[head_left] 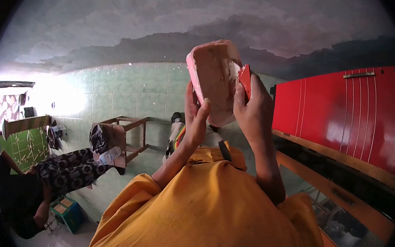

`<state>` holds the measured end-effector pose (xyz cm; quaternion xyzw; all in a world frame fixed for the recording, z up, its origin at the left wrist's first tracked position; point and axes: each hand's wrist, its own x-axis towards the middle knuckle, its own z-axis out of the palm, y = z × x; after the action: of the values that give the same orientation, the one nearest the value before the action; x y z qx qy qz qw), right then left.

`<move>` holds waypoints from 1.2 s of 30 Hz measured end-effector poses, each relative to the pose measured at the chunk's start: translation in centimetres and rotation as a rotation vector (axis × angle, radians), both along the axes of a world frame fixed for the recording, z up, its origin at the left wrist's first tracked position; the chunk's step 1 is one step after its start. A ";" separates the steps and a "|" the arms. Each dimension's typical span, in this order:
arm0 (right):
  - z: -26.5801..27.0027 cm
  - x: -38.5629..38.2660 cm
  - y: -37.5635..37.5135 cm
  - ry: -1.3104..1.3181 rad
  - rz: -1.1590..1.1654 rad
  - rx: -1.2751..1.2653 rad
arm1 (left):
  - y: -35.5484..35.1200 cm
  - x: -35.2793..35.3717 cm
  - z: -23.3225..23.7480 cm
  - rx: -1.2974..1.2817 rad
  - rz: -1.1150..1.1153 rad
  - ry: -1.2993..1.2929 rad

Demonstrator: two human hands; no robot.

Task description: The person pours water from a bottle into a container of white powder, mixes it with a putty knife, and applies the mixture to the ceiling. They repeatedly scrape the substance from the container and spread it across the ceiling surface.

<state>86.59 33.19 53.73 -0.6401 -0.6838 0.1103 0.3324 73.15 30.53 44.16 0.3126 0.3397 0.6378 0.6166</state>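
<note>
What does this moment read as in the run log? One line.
left hand: holds pink object | right hand: holds red tool at its side | white residue: near tool

Tray (215, 78): looks like plastic, pink wall smooth, brown face matt and smeared. White paste (233, 68) on it: rough, chalky. Scraper (245, 79): flat red, probably plastic. Wall (152, 15): grey, matt, blotchy. Tiles (115, 83): smooth, slight sheen. Panel (321, 109): high-gloss red, clear reflections; material can't be confirmed. Stool (134, 120): bare wood, dull. Bottle (109, 155): clear ribbed plastic, shiny. Shirt (204, 211): matt orange cloth, creased.
</note>
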 end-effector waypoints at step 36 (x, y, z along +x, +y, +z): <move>2.4 -14.8 6.8 -0.007 0.035 -0.152 | 7.3 -12.5 -0.7 0.062 -0.199 -0.370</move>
<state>71.81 40.03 56.09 -0.6520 -0.6855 0.1657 0.2784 60.62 37.87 43.45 0.2410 0.1687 0.6303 0.7184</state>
